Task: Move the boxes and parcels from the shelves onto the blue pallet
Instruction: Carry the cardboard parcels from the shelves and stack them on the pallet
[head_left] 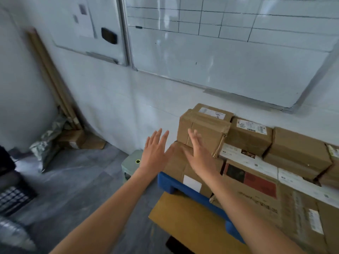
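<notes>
A blue pallet (185, 189) at the right carries a stack of brown cardboard boxes. The top left box (211, 129) is bound with string and has a white label. Below it sits a box with a white sticker (179, 171). My left hand (156, 151) hovers flat with its fingers spread, just left of the stack and touching nothing. My right hand (200, 153) is spread in front of the string-bound box, palm toward it, empty. A larger box with a red and black print (256, 191) fills the stack's front.
A whiteboard (229, 57) hangs on the wall above the stack. A yellow board (185, 222) lies under the pallet's front corner. A small grey-green stool (132, 162) stands left of the pallet. Cardboard tubes (51, 79) and crumpled wrap (47, 143) fill the left corner.
</notes>
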